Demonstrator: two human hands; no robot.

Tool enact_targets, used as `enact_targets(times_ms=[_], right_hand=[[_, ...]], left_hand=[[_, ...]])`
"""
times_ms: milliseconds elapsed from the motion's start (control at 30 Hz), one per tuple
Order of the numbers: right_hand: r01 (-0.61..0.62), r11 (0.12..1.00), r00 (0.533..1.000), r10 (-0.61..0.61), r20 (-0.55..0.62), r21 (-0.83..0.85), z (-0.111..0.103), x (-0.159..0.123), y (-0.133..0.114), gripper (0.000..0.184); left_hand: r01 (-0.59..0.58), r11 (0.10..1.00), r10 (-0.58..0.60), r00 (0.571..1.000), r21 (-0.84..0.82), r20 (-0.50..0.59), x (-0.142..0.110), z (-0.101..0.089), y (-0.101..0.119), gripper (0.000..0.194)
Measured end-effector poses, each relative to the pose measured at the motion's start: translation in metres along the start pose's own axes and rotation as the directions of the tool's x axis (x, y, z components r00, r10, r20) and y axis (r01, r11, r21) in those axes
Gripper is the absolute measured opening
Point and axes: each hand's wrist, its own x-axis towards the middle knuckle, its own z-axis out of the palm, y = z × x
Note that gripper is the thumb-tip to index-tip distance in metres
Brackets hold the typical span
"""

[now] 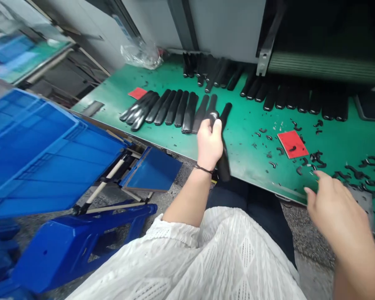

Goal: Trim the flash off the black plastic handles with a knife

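My left hand [210, 141] is closed around a long black handle-shaped piece [225, 162], thumb on top. The piece slants past the hand, with its lower end over the table's front edge. A glossy rounded black end also shows above the thumb; whether it belongs to the same piece I cannot tell. Left of that hand lies a row of similar black pieces [171, 107], side by side. My right hand [337, 204] hovers over the front right of the table, thumb and index finger apart. Small curled black scraps [317, 158] lie near its fingertips.
More black pieces [289, 98] line the back of the green table [246, 137]. Two red squares, one here [292, 143], lie on it, with a clear plastic bag [142, 54] at the back left. A dark machine overhangs the right. Blue bins [43, 154] and a blue stool [62, 246] stand left.
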Motion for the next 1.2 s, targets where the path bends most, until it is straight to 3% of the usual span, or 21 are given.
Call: enact_targets(times_ms=[67,133,233,333,400,500,600,700,767,867,933,1033,1133,1200], right_hand=[[0.002,0.999,0.997,0.002,0.079,-0.041,0.006,0.008,0.018,0.042],[0.009,0.998,0.986,0.003,0.169,-0.069,0.010,0.017,0.026,0.041],[0.042,0.996,0.963,-0.021,0.270,-0.073,0.013,0.037,0.025,0.040],[0.091,0.994,0.948,-0.070,0.310,-0.053,0.013,0.068,0.022,0.032],[0.100,0.995,0.956,-0.096,0.279,0.000,0.009,0.098,0.023,0.023],[0.040,0.996,0.986,-0.053,0.156,0.081,0.001,0.167,0.034,0.016],[-0.079,0.993,0.996,0.075,0.044,0.091,-0.004,0.265,0.060,0.022],[-0.223,0.958,0.970,0.237,-0.057,0.179,0.001,0.374,0.093,0.046],[-0.316,0.908,0.932,0.351,-0.089,0.276,0.008,0.435,0.110,0.037],[-0.333,0.835,0.906,0.412,-0.096,0.437,0.018,0.491,0.123,0.057],[-0.299,0.791,0.909,0.407,-0.094,0.533,0.022,0.503,0.122,0.055],[-0.255,0.723,0.912,0.400,-0.088,0.642,0.017,0.493,0.111,0.031],[-0.230,0.654,0.912,0.404,-0.076,0.721,-0.003,0.451,0.092,0.018],[-0.207,0.596,0.914,0.400,-0.064,0.776,-0.023,0.403,0.076,0.007]], left_hand=[[-0.200,0.896,0.199,0.979,0.396,0.045,0.028,-0.013,0.007,0.024],[-0.263,0.753,0.159,0.962,0.603,0.221,0.059,-0.015,0.012,0.024],[-0.343,0.601,0.006,0.905,0.722,0.425,0.106,0.003,0.010,0.027],[-0.417,0.444,-0.035,0.876,0.793,0.481,0.140,0.032,-0.003,0.033],[-0.447,0.416,-0.035,0.862,0.792,0.505,0.152,0.047,-0.012,0.033],[-0.480,0.378,-0.034,0.847,0.792,0.530,0.164,0.059,-0.028,0.036],[-0.510,0.340,-0.028,0.834,0.790,0.550,0.173,0.059,-0.043,0.041],[-0.519,0.312,-0.013,0.835,0.796,0.550,0.176,0.052,-0.047,0.052],[-0.526,0.324,0.029,0.836,0.786,0.548,0.173,0.046,-0.041,0.061],[-0.574,0.409,0.158,0.810,0.710,0.564,0.158,0.036,-0.026,0.055],[-0.623,0.463,0.248,0.774,0.631,0.582,0.142,0.032,-0.014,0.046],[-0.694,0.516,0.365,0.708,0.502,0.604,0.116,0.033,0.001,0.035],[-0.768,0.516,0.486,0.627,0.378,0.609,0.087,0.044,0.017,0.035],[-0.810,0.482,0.566,0.579,0.334,0.587,0.066,0.057,0.029,0.041]])
